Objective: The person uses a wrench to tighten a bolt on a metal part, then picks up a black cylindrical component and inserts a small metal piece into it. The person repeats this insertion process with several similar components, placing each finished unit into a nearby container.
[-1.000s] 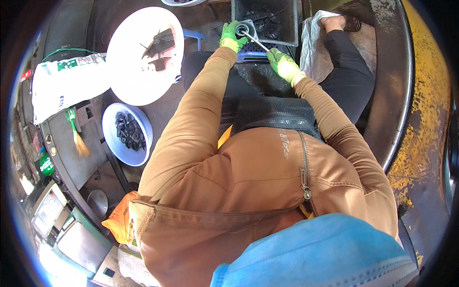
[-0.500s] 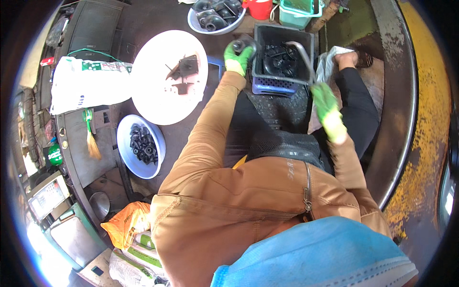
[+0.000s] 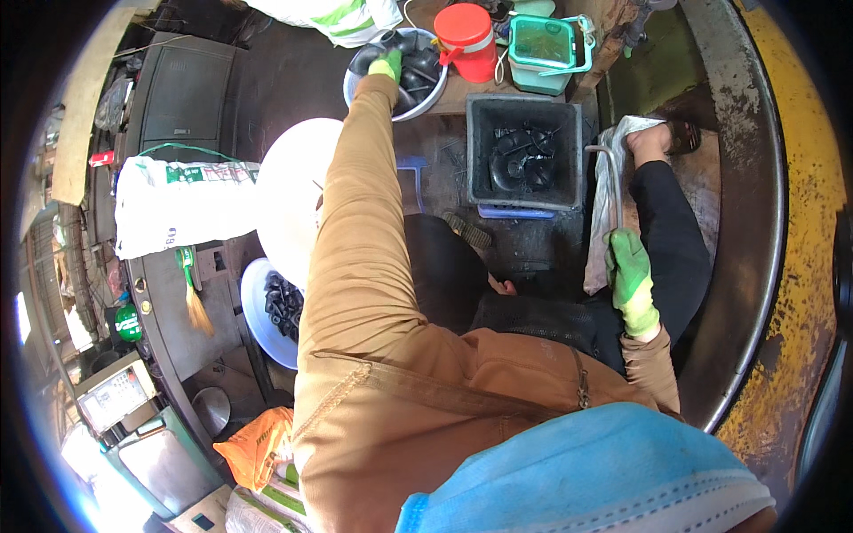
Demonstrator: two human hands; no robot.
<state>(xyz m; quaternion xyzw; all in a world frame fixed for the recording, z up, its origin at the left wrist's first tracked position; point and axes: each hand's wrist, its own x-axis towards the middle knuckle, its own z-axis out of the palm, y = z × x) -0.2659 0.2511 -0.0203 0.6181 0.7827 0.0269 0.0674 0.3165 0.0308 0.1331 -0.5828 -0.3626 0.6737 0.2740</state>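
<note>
My left hand [image 3: 387, 64], in a green glove, reaches into a pale blue bowl [image 3: 349, 91] at the far side. Black moulded-looking parts [image 3: 419, 71] fill that bowl. The fingers are down among the parts, so their grip is hidden. Wrapped round a hooked metal rod [image 3: 614, 200], my right hand [image 3: 629, 271], also green-gloved, is held above my right leg. The rod's bent tip points left toward a black crate [image 3: 480, 200]. Inside the crate lie several black parts [image 3: 522, 160].
On the left stand a large white round tub [image 3: 289, 178] and a second pale blue bowl [image 3: 258, 311] of small black pieces. A red lidded container [image 3: 466, 44] and a green-lidded box [image 3: 540, 53] sit behind the crate. A metal edge [image 3: 769, 266] curves along my right.
My left hand has moved from beside the crate to the far bowl; the dark round part it held no longer shows in it. My right hand has drawn back with the rod, away from the crate.
</note>
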